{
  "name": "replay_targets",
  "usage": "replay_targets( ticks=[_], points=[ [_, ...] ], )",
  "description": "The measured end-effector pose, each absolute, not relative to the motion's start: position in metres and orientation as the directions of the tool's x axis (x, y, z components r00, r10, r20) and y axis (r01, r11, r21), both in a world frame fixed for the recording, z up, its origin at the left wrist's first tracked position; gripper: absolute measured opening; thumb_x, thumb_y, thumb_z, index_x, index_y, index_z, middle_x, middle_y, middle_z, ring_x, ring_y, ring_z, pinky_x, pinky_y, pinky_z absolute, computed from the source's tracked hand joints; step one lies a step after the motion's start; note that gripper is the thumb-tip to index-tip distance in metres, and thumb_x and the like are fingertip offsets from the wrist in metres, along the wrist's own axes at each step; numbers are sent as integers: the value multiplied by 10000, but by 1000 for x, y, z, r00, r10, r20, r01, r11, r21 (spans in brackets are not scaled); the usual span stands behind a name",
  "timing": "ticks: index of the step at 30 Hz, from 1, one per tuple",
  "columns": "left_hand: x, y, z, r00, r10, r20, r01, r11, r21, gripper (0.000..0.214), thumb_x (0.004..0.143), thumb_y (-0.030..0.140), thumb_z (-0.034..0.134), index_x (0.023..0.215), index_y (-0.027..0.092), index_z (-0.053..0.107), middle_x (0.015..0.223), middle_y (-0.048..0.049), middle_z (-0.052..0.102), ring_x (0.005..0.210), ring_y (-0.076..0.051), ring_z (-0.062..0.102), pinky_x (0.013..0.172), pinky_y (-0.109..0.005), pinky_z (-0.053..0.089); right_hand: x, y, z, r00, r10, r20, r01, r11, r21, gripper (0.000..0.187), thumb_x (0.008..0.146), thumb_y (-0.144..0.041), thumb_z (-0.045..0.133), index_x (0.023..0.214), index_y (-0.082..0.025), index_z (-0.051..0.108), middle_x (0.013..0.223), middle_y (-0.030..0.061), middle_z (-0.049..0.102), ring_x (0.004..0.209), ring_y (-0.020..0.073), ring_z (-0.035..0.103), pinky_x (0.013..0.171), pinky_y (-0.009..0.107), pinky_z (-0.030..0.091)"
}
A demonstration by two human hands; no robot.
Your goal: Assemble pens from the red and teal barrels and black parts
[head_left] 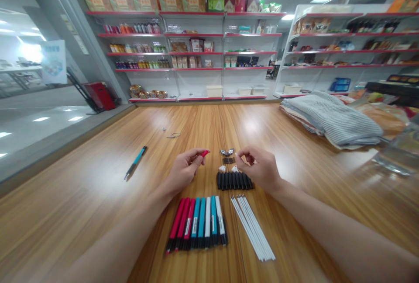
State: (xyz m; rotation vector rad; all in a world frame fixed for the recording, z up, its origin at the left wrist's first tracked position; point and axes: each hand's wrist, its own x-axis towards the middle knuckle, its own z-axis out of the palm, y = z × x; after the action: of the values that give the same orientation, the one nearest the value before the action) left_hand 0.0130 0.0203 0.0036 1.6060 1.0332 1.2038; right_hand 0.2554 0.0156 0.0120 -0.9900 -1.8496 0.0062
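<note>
My left hand (pixel 185 168) is closed round a small red pen part (pixel 204 153) whose tip sticks out to the right. My right hand (pixel 258 167) pinches something tiny and pale that I cannot make out. Between the hands lie small metal clips (pixel 227 152), a dark pile of springs (pixel 228 160) and a row of black pen tips (pixel 234 180). Nearer me lie several red, teal and white pen barrels (pixel 199 222) side by side, and a bundle of white refills (pixel 252 226) to their right.
An assembled teal pen (pixel 135 162) lies to the left on the wooden table (pixel 98 195). Folded grey cloth (pixel 334 119) is stacked at the right. Shop shelves (pixel 196 51) with goods stand behind the table.
</note>
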Motion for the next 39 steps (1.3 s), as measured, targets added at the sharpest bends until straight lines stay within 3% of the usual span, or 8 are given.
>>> replay_targets(
  ticks=[5,9,12,19,24,27,36,39],
  points=[
    [14,18,6,221,936,272,157,-310,938,296,838,359,601,1041,160,682,787,-42,606,560,-94,473,485,-196,359,249,12,15,-314,487,815,550,793,-262,99,862,-171,531,886,-188,625,775,37,646,656,126,564,668,265,485],
    [15,15,9,255,920,298,177,-347,921,260,806,347,633,949,147,719,744,-47,626,667,-140,539,604,-224,420,245,11,11,-394,457,797,481,842,-245,155,879,-160,525,995,-198,621,879,62,672,791,161,607,754,315,507],
    [18,12,14,275,907,318,202,-377,904,249,801,354,639,892,144,736,694,-41,624,644,-142,530,599,-228,409,243,9,8,-414,441,797,443,862,-247,166,876,-156,539,1014,-203,618,913,70,669,866,180,611,781,339,511],
    [36,2,33,408,851,331,278,-461,843,251,831,358,616,961,176,729,838,-60,692,751,-168,590,687,-254,445,241,5,7,-433,430,792,410,877,-251,184,870,-149,552,1034,-211,610,940,70,654,913,191,601,804,352,512],
    [41,0,33,401,847,349,350,-494,796,238,843,366,596,760,158,675,620,-1,544,582,-108,440,538,-217,332,241,3,7,-440,441,782,407,874,-264,217,883,-147,532,1081,-217,586,956,69,654,921,193,597,818,362,508],
    [41,0,33,414,840,351,344,-501,794,262,854,369,580,715,153,627,593,16,464,569,-99,388,524,-216,297,241,2,7,-444,427,787,392,883,-258,211,879,-137,539,1070,-212,591,948,68,654,911,191,596,810,360,510],
    [38,3,32,451,827,336,441,-534,721,329,890,429,518,786,144,647,642,6,526,608,-108,450,562,-213,343,241,4,7,-415,398,818,383,892,-240,212,857,-119,582,1052,-191,627,932,71,658,879,185,597,776,351,514],
    [37,5,31,478,818,321,479,-548,686,301,900,423,510,954,174,670,799,-20,634,733,-134,540,651,-223,400,241,4,7,-393,396,830,383,891,-243,211,847,-99,592,1035,-184,635,931,70,665,872,182,599,767,346,513]
  ],
)
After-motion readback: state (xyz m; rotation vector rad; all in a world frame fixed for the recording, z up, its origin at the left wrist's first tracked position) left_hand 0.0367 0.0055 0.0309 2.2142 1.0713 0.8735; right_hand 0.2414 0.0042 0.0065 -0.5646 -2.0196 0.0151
